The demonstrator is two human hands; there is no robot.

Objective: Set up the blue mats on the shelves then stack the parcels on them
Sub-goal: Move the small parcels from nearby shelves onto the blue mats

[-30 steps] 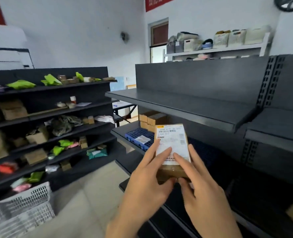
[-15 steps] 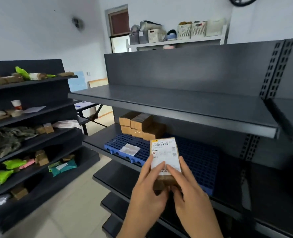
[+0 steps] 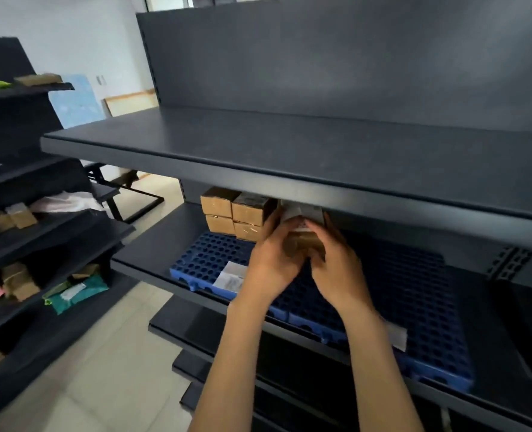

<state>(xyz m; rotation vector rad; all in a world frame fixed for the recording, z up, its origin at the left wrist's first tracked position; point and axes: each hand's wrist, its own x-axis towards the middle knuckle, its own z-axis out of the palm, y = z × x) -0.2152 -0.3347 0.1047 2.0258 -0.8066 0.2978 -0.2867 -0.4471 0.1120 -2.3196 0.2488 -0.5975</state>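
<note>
- Biggest thing in the shot is the dark grey shelving unit [image 3: 321, 73] right in front, with its bare upper shelf [image 3: 289, 157] running across the whole view and hiding part of what's underneath.
- One level down is the lower shelf [image 3: 152, 244], and the blue mat [image 3: 414, 307] lies flat on it, a perforated plastic grid covering most of the shelf to the right.
- Off to the left there's a second dark rack [image 3: 24, 213] loaded with random stuff: cardboard boxes, a teal bag [image 3: 77, 291], something pink. It's blurry, so can't say much more.
- At the back left of the mat sits a stack of brown parcels [image 3: 236, 215], two rows high, touching each other.
- Both arms reach in under the upper shelf. The left hand [image 3: 274, 260] and the right hand [image 3: 336, 266] are both wrapped around one labelled parcel [image 3: 303, 235], fingers curled on its sides, holding it just beside the stack, over the mat. Whether it's actually touching the mat, can't tell, since the hands cover its bottom.
- A small white paper slip [image 3: 232, 275] lies on the mat just left of the left wrist.
</note>
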